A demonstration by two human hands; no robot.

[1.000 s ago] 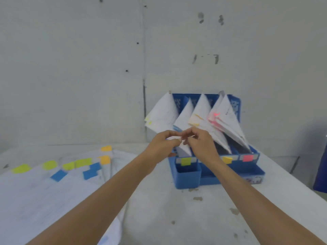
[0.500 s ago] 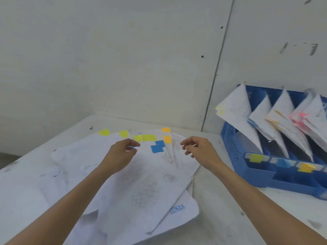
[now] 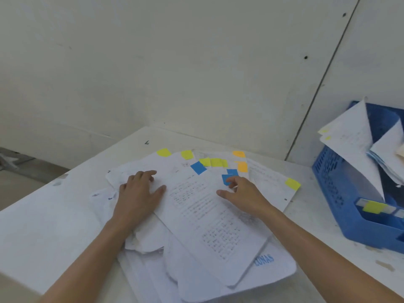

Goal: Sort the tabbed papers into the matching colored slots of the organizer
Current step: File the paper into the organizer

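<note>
Head view looks down on a loose pile of papers (image 3: 209, 226) fanned across the table (image 3: 43, 237) so that their yellow, blue and orange tabs all show along the far edge, probably to make picking by colour easy. The left hand (image 3: 140, 193) lies flat on the pile's left side with straight, spread fingers, seemingly to keep the sheets from sliding. The right hand (image 3: 242, 193) reaches to a blue tab (image 3: 226, 179) on the top sheet, its bent fingertips touching the tab and its thumb held apart, pinching nothing that I can see. Well to the right stands the blue organizer (image 3: 332, 189). Its nearest slot carries a yellow label (image 3: 373, 207) and holds upright sheets (image 3: 354, 136) with yellow tabs; the next slot holds more sheets, largely cut off by the frame edge.
</note>
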